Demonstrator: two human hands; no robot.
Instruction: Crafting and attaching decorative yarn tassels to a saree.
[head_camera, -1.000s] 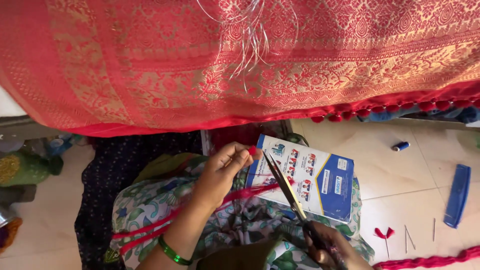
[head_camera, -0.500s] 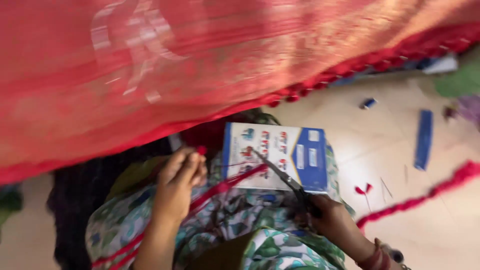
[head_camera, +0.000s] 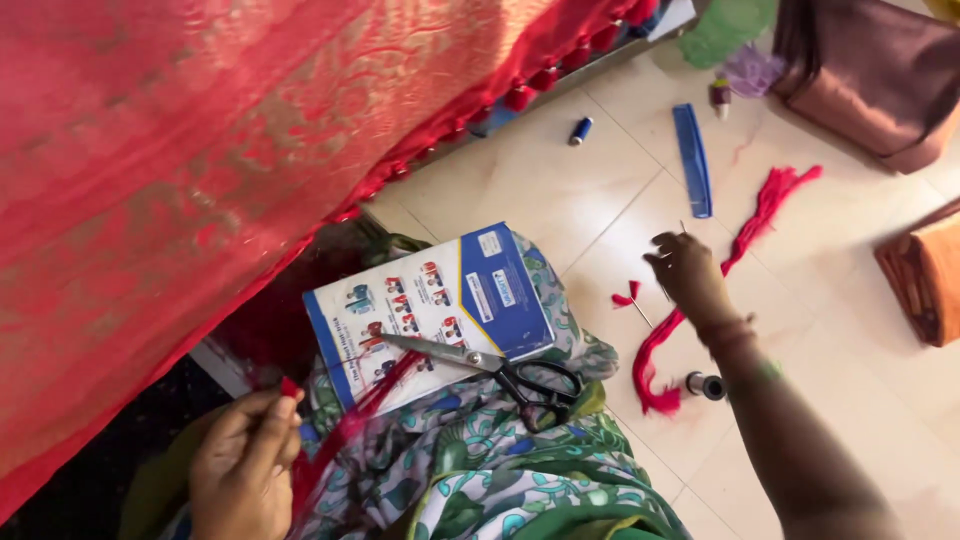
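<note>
Red silk-like threads (head_camera: 345, 425) are pinched between the closed fingertips of the person's left hand (head_camera: 240, 465), low at the left, the strands running up and to the right across the lap toward a blue-and-white booklet (head_camera: 440, 300). Black-handled scissors (head_camera: 490, 365) lie untouched on that booklet, blades pointing left toward the left hand, handles toward the right. The right hand (head_camera: 685, 270) reaches out over the tiled floor (head_camera: 520, 190), fingers drawn together on what looks like a thin needle, though it is too small to be sure. Just beside it lie a small red tassel (head_camera: 627, 296) and a long red thread bundle (head_camera: 720, 270), its length running diagonally away. A blue comb (head_camera: 692, 160) lies farther off. Red patterned fabric (head_camera: 200, 150) hangs above.
</note>
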